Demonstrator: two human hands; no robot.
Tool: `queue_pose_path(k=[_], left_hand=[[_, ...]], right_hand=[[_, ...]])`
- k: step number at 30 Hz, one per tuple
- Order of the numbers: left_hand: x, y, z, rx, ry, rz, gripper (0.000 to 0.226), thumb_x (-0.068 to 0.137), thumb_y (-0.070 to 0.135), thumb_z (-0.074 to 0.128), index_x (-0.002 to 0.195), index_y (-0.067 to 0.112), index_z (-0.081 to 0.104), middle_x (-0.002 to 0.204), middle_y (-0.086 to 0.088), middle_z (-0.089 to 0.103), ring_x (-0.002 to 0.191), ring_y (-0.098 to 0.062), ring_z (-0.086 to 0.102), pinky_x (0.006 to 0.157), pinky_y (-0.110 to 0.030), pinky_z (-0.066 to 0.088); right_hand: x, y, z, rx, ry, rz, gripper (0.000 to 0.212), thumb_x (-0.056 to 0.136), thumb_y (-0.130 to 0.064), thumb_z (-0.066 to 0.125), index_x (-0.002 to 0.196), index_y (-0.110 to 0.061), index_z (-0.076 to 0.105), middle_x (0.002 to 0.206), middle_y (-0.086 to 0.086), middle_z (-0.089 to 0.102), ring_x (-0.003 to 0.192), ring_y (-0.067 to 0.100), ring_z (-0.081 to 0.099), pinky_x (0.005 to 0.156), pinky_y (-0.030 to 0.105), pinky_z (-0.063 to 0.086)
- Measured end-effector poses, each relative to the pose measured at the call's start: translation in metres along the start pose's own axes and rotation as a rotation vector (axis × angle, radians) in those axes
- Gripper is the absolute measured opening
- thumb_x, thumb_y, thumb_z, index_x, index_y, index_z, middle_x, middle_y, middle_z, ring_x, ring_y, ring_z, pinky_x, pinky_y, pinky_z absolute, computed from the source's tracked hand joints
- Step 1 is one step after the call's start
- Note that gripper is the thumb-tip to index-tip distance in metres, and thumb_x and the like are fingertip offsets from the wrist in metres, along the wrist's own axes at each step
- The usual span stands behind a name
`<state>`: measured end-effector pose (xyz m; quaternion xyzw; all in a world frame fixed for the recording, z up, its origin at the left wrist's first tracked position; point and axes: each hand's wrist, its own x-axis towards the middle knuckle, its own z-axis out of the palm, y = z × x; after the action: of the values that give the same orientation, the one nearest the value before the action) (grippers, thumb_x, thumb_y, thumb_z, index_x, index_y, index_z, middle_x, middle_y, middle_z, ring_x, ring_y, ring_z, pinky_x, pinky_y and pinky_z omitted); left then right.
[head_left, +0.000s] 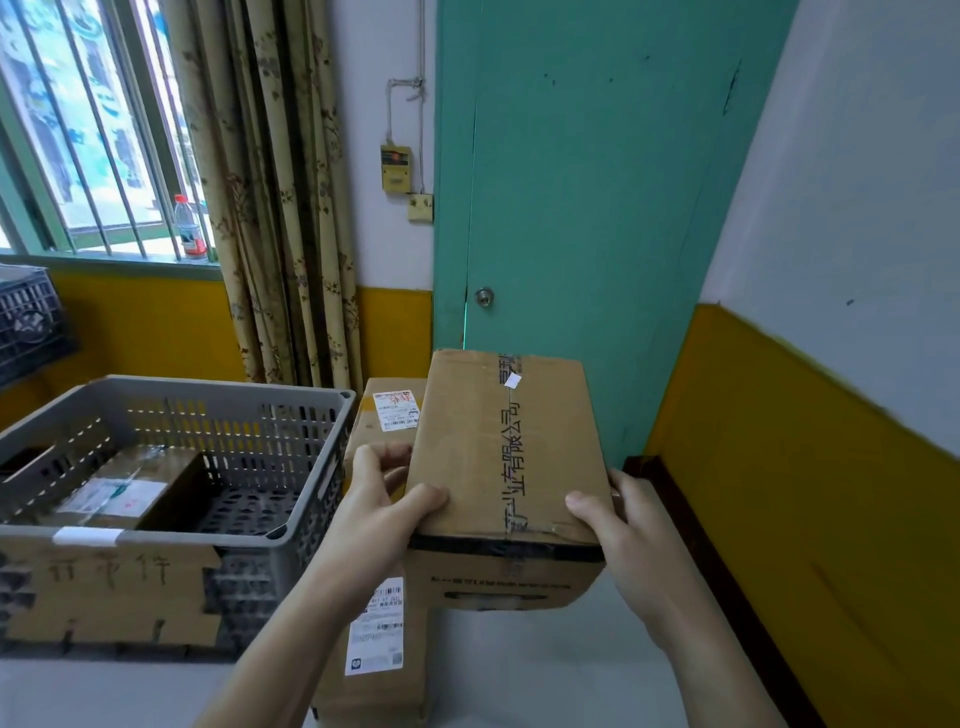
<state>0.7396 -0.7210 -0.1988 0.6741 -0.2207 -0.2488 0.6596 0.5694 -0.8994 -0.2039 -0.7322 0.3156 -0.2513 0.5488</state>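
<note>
The cardboard box (506, 467) was held clear of every surface, gripped by both hands in front of the person and to the right of the crate. The left hand (382, 514) gripped its near left corner, thumb flat on the top face and fingers curled round the side. The right hand (618, 525) gripped the near right edge the same way. The box tilted slightly away, its printed tape running lengthwise down the top.

Just below the left wrist lay a labelled carton (374, 675). To the left stood a grey crate (182, 530) with a wrapped parcel (130, 483) in its left half and bare perforated floor beside it. A second carton (384, 410) lay behind the box, against the crate's right wall.

The work looked like sorting parcels, with the held box probably bound for the crate. To do that well, both thumbs should have stayed pressed on top with the fingers under the sides, so the weight sat evenly. The box should have been carried level over the crate's near right corner without clipping the rim. It should then have been lowered onto the free floor beside the parcel rather than dropped.

Farther off were a teal door (571, 182), a curtain (280, 208) and a barred window (78, 130) with a bottle (188, 228) on its sill.
</note>
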Motion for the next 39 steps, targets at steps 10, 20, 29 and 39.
queue_pose_path(k=[10,20,29,39], left_hand=[[-0.003,-0.004,-0.001,0.171,0.026,0.127,0.055,0.093,0.037,0.072,0.144,0.03,0.051,0.137,0.003,0.059,0.123,-0.018,0.063,0.102,-0.048,0.055],[0.005,-0.007,-0.002,0.152,0.023,0.126,0.051,0.078,0.054,0.074,0.117,0.033,0.05,0.121,0.016,0.067,0.106,-0.002,0.071,0.083,-0.027,0.061],[0.007,-0.002,-0.005,0.31,0.01,0.205,0.076,0.082,0.062,0.068,0.151,0.044,0.042,0.136,0.021,0.05,0.123,-0.005,0.057,0.101,-0.037,0.054],[0.01,-0.017,-0.002,0.166,0.038,0.123,0.059,0.076,0.065,0.074,0.114,0.026,0.053,0.116,0.014,0.072,0.106,-0.007,0.072,0.081,-0.035,0.064]], right_hand=[[-0.004,0.001,0.003,-0.042,0.014,-0.075,0.022,0.099,-0.042,0.063,0.115,-0.054,0.055,0.095,-0.052,0.055,0.092,-0.013,0.063,0.06,0.008,0.051],[0.004,0.002,0.003,-0.093,0.09,-0.093,0.041,0.088,-0.067,0.061,0.126,-0.052,0.058,0.1,-0.034,0.063,0.1,0.001,0.066,0.088,0.033,0.059],[0.003,0.001,0.008,-0.187,0.098,-0.113,0.053,0.084,-0.079,0.047,0.125,-0.049,0.065,0.099,-0.035,0.065,0.094,-0.001,0.065,0.083,0.03,0.059],[0.002,-0.001,0.013,-0.217,0.2,-0.196,0.038,0.084,-0.075,0.053,0.11,-0.049,0.063,0.086,-0.05,0.058,0.088,-0.025,0.057,0.063,0.012,0.046]])
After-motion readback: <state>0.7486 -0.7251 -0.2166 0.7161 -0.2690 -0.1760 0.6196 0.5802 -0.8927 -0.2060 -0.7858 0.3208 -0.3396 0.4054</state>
